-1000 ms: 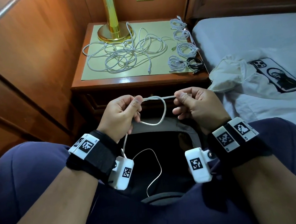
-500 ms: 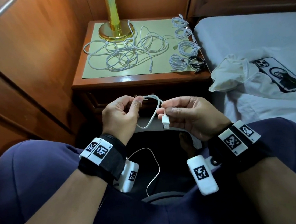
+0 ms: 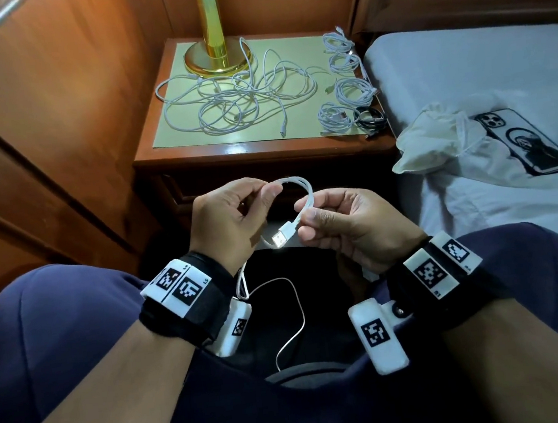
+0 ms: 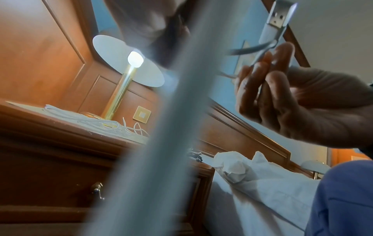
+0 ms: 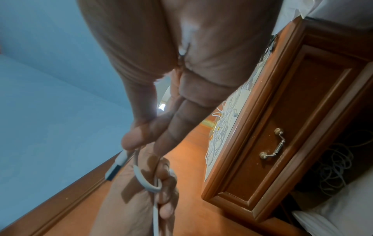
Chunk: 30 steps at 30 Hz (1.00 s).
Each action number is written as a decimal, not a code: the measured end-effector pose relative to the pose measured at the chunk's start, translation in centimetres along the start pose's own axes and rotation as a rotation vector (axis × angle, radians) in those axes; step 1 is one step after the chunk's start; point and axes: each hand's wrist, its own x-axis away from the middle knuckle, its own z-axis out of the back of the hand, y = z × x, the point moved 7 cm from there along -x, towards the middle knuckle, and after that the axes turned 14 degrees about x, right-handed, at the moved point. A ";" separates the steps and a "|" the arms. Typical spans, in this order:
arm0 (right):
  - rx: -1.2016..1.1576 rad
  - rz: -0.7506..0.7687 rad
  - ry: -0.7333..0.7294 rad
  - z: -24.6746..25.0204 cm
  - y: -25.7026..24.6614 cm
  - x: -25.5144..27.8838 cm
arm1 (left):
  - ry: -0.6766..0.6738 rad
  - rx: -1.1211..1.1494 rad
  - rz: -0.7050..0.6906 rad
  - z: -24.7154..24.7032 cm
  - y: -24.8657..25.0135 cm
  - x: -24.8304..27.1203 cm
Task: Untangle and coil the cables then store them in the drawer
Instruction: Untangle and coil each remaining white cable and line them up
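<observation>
A white cable [image 3: 298, 192] is held up over the lap by both hands. The left hand [image 3: 227, 220] is pinched on the top of a small loop, thumb & first finger pressed together on it. The right hand [image 3: 344, 225] is pinched on the same cable just behind its plug [image 3: 282, 235], w/ the other fingers loosely spread. So the hands are close together, both clamped on one cable. The rest of it is left hanging down between the knees, under the left wrist.

The step in hand looks like coiling: the first loop is made, the long tail is not wound yet. For the next move, more cable probably has to be fed up by the right hand & laid on the loop, which must be kept pinched so it does not spring open.

On the nightstand [image 3: 264, 147], a loose tangle of cables [image 3: 235, 102] is spread by the lamp [image 3: 212, 49] near the back left corner. Five wound coils [image 3: 347, 90] are lined along the right edge. The drawer [image 5: 282, 127] below is seen shut, so nothing looks stored yet. A phone [image 3: 525, 140] & a white cloth [image 3: 432, 143] are lying on the bed [image 3: 462, 68].
</observation>
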 end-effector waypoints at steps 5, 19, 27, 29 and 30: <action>0.081 -0.003 0.041 0.8 -0.3 -0.2 | 0.015 0.087 0.138 0.1 -0.5 0.3; 0.152 -0.175 0.227 3.8 1.0 -0.6 | -0.185 0.083 0.150 -2.0 -1.1 1.3; 0.379 0.052 0.221 3.2 -0.5 -0.7 | -0.128 0.423 0.501 -2.4 -2.4 1.7; 0.651 0.166 0.266 3.1 -1.5 -0.7 | -0.119 0.468 0.534 -2.3 -2.6 1.7; 0.778 0.218 0.298 3.1 -1.9 -0.8 | -0.116 0.488 0.544 -2.3 -2.6 1.6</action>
